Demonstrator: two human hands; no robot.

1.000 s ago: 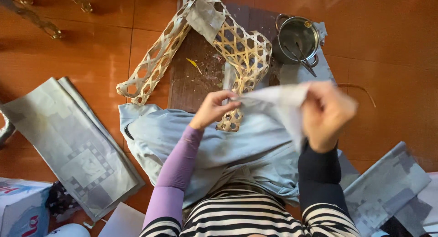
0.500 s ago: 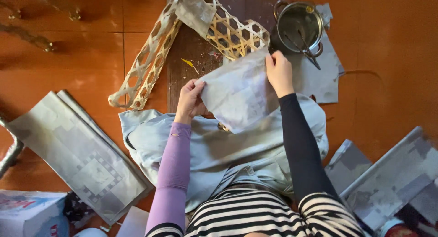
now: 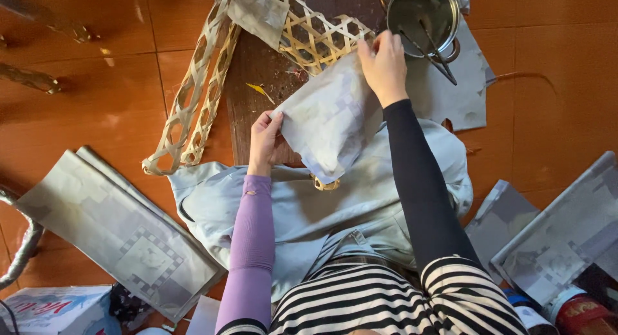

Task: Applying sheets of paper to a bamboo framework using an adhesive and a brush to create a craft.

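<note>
A grey patterned paper sheet (image 3: 329, 119) is stretched between my two hands over a woven bamboo lattice frame (image 3: 309, 35). My left hand (image 3: 265, 136) pinches the sheet's lower left edge. My right hand (image 3: 385, 64) grips its upper right corner, close to a metal pot (image 3: 421, 13). The lattice lies on a dark wooden board (image 3: 254, 84), and the sheet hides its lower part. A loose strip of the lattice (image 3: 193, 103) trails down to the left. A pale blue cloth (image 3: 309, 212) covers my lap under the sheet.
The metal pot holds a tool with dark handles (image 3: 434, 48) and stands on grey paper (image 3: 450, 93). Stacks of grey patterned paper lie at the left (image 3: 119, 235) and right (image 3: 560, 232). A box (image 3: 55, 309) sits bottom left. Cans (image 3: 570, 309) sit bottom right. The floor is orange wood.
Both hands carried the sheet forward from near my chest and spread it over the lattice. My right hand reached up beside the pot; my left hand moved to the sheet's lower left edge.
</note>
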